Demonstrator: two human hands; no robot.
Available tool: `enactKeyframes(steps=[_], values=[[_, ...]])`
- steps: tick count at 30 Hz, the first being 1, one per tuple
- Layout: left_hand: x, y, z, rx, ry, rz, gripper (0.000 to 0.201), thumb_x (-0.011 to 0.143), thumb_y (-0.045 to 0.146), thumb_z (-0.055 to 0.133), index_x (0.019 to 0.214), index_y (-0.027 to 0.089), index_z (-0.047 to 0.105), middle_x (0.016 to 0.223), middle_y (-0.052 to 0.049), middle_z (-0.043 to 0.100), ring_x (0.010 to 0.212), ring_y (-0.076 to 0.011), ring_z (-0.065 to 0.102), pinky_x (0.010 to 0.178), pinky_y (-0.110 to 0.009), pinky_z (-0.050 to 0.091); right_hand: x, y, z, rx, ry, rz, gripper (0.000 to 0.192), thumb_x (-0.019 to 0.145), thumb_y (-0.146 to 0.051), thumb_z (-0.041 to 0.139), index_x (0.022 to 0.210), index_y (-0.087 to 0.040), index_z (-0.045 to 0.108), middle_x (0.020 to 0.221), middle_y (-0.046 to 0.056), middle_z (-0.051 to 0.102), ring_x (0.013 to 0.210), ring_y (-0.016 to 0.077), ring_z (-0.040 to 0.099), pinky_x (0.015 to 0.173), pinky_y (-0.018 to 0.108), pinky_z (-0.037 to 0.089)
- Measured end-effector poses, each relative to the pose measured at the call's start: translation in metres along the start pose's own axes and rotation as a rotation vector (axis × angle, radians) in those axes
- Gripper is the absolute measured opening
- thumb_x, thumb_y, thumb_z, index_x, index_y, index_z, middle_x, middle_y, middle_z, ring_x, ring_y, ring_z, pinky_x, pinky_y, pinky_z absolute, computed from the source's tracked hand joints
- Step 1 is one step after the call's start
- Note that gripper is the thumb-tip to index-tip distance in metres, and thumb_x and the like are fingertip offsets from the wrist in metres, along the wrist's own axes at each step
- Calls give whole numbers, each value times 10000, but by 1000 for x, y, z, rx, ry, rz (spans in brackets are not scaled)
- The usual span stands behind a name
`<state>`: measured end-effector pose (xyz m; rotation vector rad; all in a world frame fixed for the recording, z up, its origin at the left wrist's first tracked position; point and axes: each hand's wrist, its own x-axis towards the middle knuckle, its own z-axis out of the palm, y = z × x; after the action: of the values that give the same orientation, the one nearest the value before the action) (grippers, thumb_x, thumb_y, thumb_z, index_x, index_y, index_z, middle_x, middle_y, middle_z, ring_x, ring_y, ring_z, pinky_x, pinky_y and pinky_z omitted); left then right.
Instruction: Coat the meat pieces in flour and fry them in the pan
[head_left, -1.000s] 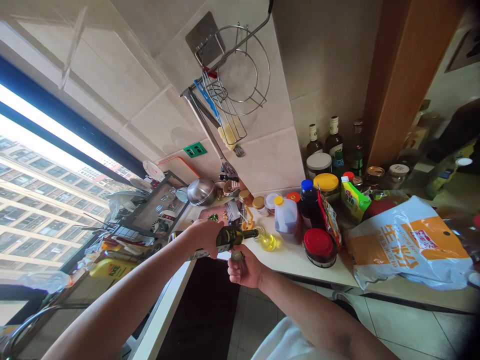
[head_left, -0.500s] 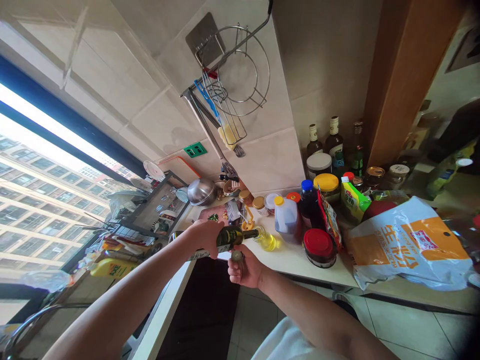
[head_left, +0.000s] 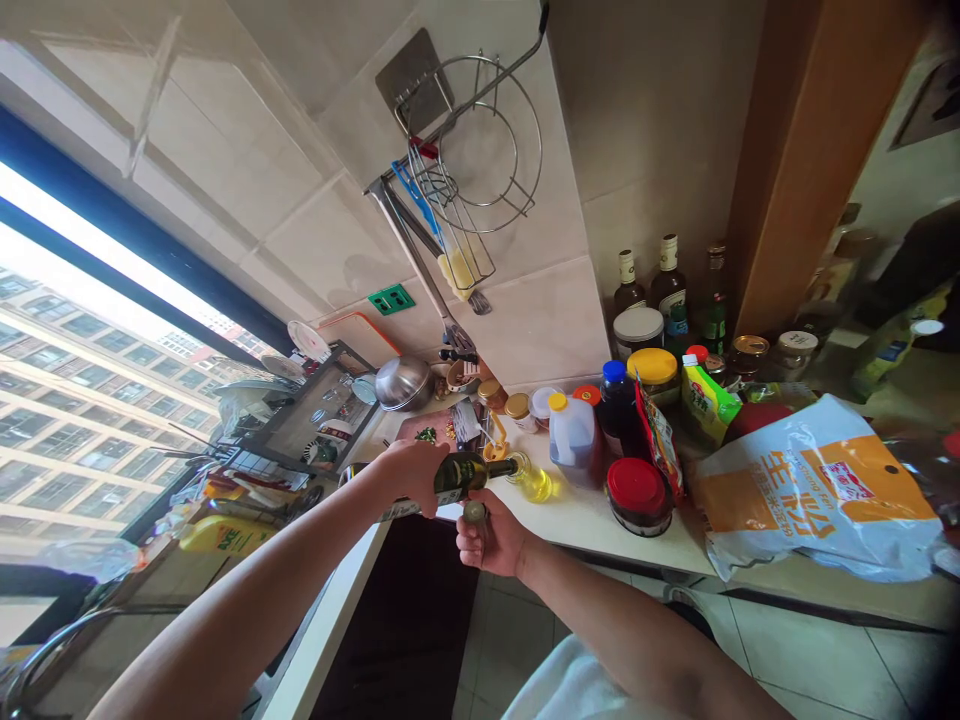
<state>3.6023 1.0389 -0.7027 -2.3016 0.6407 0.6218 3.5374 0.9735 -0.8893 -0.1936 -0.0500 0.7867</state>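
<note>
My left hand [head_left: 412,472] is wrapped round a dark glass bottle [head_left: 463,474], which lies almost level with its neck pointing right. The bottle's mouth is at the opening of a small glass container [head_left: 535,484] of yellow oil on the counter. Whether liquid is flowing is too small to make out. Just below the bottle's neck, my right hand [head_left: 499,540] is closed on a round, pale stopper [head_left: 474,513]. Its fingers curl underneath and hide the lower part.
Jars, a plastic jug [head_left: 574,438] and a red-lidded jar [head_left: 639,492] crowd the counter's right side, beside a large white-and-orange bag [head_left: 817,490]. Behind my left hand are a chopping board [head_left: 409,430] with chopped food and a metal bowl [head_left: 403,384]. A wire rack [head_left: 491,140] hangs above.
</note>
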Motion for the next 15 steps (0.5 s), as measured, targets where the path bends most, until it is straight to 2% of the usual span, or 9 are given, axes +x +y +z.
enactKeyframes(steps=[15], values=[[-3,2,6,-5,26,-21,819,445,404,740,1204,185,525,1049,-149,720,912,-359,684,723,-412,538,1,3,-1,5,-7,-9,331,857,-385,429,584,-198,431,458,-56,395,421,74,249,442,218,176]])
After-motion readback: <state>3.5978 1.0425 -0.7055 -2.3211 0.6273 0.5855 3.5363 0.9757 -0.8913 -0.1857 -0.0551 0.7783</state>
